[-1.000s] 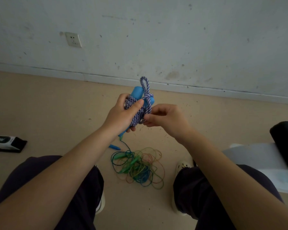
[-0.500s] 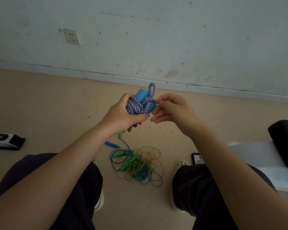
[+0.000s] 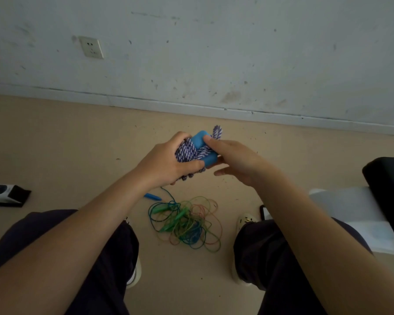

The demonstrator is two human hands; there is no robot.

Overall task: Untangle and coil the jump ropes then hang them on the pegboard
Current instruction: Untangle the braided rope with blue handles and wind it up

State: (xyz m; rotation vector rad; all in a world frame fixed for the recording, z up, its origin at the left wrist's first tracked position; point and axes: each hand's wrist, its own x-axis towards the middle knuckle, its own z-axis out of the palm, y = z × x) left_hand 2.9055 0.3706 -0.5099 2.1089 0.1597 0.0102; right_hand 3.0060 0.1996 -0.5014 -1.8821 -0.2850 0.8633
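My left hand [image 3: 166,161] grips a coiled jump rope [image 3: 188,153], a purple-and-white braided cord wound round its two blue handles [image 3: 201,142]. A short loop of the cord [image 3: 217,132] sticks up behind the bundle. My right hand [image 3: 236,159] lies against the bundle's right side, the forefinger laid on a handle's top and the lower fingers spread out straight. On the floor between my knees lies a tangle of thin green, blue and orange jump ropes [image 3: 187,223] with green handles. One blue handle [image 3: 152,196] lies loose just left of it.
A white wall with a socket [image 3: 91,47] faces me across the beige floor. A black-and-white box [image 3: 5,194] lies at far left. At right are a white sheet [image 3: 359,214], a black object [image 3: 389,189] and a phone [image 3: 264,212]. My shoes rest on the floor.
My right hand has let go of the cord end and slid up over the bundle, fingers straightened. The cord loop on top has shortened. The bundle has tipped slightly.
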